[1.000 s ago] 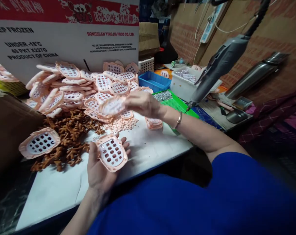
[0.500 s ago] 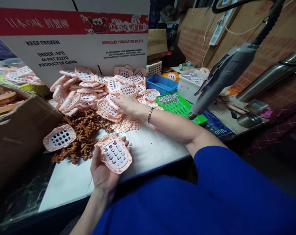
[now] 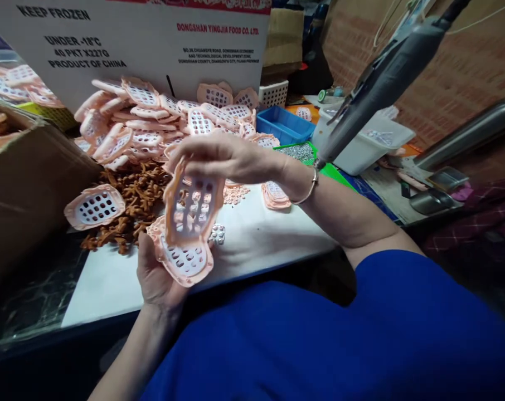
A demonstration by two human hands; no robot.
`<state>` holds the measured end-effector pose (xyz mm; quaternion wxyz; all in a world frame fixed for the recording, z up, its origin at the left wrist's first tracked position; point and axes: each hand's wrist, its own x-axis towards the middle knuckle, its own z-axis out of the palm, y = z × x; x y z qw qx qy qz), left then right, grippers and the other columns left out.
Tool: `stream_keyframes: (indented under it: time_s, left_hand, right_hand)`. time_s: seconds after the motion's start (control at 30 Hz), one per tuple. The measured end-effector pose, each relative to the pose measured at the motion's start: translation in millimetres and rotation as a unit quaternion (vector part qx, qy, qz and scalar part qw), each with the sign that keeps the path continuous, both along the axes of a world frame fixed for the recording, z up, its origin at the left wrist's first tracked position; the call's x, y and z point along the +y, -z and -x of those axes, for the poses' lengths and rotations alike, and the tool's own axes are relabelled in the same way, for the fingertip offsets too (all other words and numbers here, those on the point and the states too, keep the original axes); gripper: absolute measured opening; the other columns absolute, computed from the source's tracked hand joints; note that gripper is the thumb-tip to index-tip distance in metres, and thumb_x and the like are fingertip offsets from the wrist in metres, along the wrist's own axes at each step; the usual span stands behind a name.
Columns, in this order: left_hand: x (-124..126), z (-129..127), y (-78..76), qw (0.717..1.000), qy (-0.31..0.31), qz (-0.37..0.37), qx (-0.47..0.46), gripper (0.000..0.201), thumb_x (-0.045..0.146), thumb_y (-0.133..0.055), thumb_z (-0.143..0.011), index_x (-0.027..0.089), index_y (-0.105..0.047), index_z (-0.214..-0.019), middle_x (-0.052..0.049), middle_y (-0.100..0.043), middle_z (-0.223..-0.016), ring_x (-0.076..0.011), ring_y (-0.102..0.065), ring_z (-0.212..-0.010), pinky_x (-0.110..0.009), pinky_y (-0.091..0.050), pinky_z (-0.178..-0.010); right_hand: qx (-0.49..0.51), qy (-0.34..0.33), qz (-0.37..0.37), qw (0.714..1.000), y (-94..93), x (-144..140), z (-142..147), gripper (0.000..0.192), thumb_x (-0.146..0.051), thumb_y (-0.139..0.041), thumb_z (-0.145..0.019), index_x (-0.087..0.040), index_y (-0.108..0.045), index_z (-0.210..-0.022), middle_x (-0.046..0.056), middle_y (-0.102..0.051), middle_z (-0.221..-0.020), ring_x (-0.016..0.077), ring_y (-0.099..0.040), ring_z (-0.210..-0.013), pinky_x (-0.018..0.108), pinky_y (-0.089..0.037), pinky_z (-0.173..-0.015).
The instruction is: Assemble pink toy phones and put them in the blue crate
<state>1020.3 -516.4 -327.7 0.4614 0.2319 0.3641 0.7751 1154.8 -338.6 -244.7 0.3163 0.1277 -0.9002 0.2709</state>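
My left hand [image 3: 158, 284], palm up above the near table edge, grips a pink plastic panel [image 3: 188, 260] with a white perforated middle. A second such panel [image 3: 196, 209] hangs steeply tilted from my right hand [image 3: 231, 159], its lower end overlapping the first; whether they touch I cannot tell. By my left fingertips is a small whitish knobbly piece [image 3: 218, 234], partly hidden. Behind my hands lie a heap of similar panels [image 3: 146, 139], brown branching plastic parts [image 3: 146, 195] and tiny pale pink pieces [image 3: 238, 195]. One loose panel [image 3: 96, 207] rests at the left.
An electric screwdriver [image 3: 382, 83] hangs at the right, its tip near my right wrist. Beyond are a green tray [image 3: 338, 177] with small metal parts, a blue tray [image 3: 286, 131] and a white bin [image 3: 361, 147]. A cardboard box [image 3: 35, 195] stands left, a white carton [image 3: 144, 39] behind.
My right hand has come back from the heap, bringing a panel over the one in my left hand. The view has tipped downward. A short stack of panels at the right is now uncovered.
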Motion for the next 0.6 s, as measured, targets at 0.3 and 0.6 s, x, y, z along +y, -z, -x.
stream_keyframes:
  time_s: [0.3, 0.6]
  left_hand:
    - [-33, 0, 29.8, 0.994, 0.106, -0.012, -0.029, 0.089, 0.045, -0.076, -0.073, 0.033, -0.036, -0.152, -0.01, -0.07, -0.127, -0.0336, -0.072, -0.101, -0.04, -0.062, -0.083]
    - [-50, 10, 17.3, 0.997, 0.072, -0.031, -0.027, 0.098, 0.042, -0.084, -0.063, 0.028, -0.042, -0.15, -0.017, -0.072, -0.117, -0.0374, -0.072, -0.098, -0.043, -0.062, -0.079]
  right_hand:
    - [0.028, 0.053, 0.147, 0.987, 44.2, -8, 23, 0.019, -0.013, -0.051, -0.098, -0.013, -0.062, -0.113, 0.005, -0.071, -0.111, 0.0084, -0.063, -0.092, 0.023, -0.051, -0.084]
    - [-0.141, 0.258, -0.044, 0.955, 89.8, 3, 15, 0.021, -0.012, -0.051, -0.096, -0.012, -0.071, -0.101, 0.009, -0.071, -0.104, 0.0156, -0.058, -0.094, 0.028, -0.037, -0.077]
